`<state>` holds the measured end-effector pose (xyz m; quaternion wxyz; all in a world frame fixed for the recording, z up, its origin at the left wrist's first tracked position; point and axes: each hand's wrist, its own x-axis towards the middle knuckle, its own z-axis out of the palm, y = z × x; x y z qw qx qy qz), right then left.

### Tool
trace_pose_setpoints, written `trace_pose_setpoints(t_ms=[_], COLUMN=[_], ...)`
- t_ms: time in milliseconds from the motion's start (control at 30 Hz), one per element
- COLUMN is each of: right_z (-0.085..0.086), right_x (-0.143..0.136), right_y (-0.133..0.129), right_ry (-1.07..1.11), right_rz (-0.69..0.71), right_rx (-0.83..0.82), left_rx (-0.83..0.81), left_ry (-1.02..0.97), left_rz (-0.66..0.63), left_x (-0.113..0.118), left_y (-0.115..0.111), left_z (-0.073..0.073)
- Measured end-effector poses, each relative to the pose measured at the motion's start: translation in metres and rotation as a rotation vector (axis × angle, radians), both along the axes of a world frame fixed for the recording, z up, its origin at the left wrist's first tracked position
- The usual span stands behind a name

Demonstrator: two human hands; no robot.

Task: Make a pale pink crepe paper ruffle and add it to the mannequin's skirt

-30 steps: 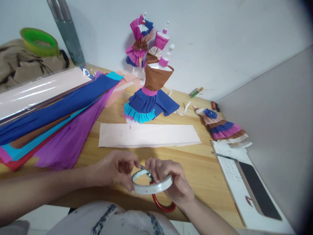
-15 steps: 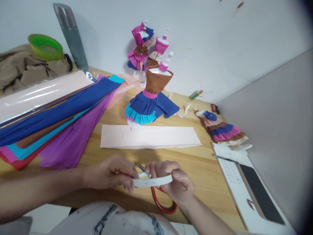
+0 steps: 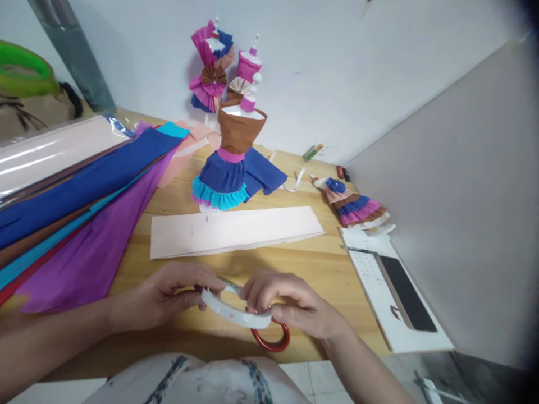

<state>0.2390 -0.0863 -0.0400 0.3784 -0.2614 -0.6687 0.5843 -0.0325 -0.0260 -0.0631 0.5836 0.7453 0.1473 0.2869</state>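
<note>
A roll of white tape (image 3: 236, 315) hangs between my two hands above the table's near edge. My left hand (image 3: 185, 290) pinches its left side, and my right hand (image 3: 290, 303) has its fingers closed on the right side. Scissors with red handles (image 3: 273, 338) lie under the roll, their blades partly hidden by my right hand. Just beyond my hands a long pale paper strip (image 3: 231, 230) lies flat. Behind it stands a small dress form with a brown top (image 3: 240, 132) and a blue skirt with a turquoise ruffle (image 3: 221, 192).
Coloured crepe sheets (image 3: 90, 168) spread across the left side. More decorated forms (image 3: 213, 76) stand at the wall. A small layered dress (image 3: 356, 206) and a white board with a dark panel (image 3: 406, 292) are at the right. A bottle (image 3: 80, 62) stands back left.
The view has shifted to the right. The tape roll is tilted differently between my hands, and the fingers of my right hand have curled further over its edge.
</note>
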Motion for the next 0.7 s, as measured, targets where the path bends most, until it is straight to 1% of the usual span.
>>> trace_pose_setpoints(t_ms=[100, 167, 200, 267, 333, 400, 467, 533, 600, 633, 700], right_z=[0.009, 0.015, 0.017, 0.019, 0.015, 0.003, -0.013, -0.029, -0.040, -0.043, -0.041], right_x=[0.008, 0.019, 0.027, 0.046, 0.064, 0.078, 0.085, 0.087, 0.084, 0.083, 0.080], right_y=[-0.007, -0.015, -0.019, -0.029, -0.040, -0.050, -0.056, -0.060, -0.060, -0.059, -0.057], right_ry=[-0.077, -0.133, -0.178, -0.342, -0.534, -0.724, -0.890, -1.006, -1.038, -1.036, -1.031], right_rz=[-0.035, -0.116, -0.184, -0.367, -0.627, -0.872, -1.041, -1.106, -1.094, -1.077, -1.035], right_rx=[0.078, 0.109, 0.127, 0.197, 0.286, 0.366, 0.420, 0.435, 0.372, 0.319, 0.210], left_rx=[0.005, 0.031, 0.061, 0.159, 0.284, 0.405, 0.503, 0.564, 0.591, 0.596, 0.585], left_ry=[0.047, 0.066, 0.070, 0.077, 0.084, 0.097, 0.113, 0.148, 0.187, 0.201, 0.220], left_rz=[0.023, 0.043, 0.062, 0.118, 0.186, 0.237, 0.288, 0.323, 0.340, 0.344, 0.361], left_x=[0.002, 0.003, 0.004, 0.006, 0.008, 0.009, 0.009, 0.008, 0.006, 0.006, 0.005], left_y=[-0.004, -0.007, -0.007, -0.007, -0.005, -0.002, 0.002, 0.007, 0.011, 0.012, 0.014], left_z=[-0.002, -0.003, -0.004, -0.006, -0.009, -0.013, -0.016, -0.018, -0.016, -0.014, -0.011])
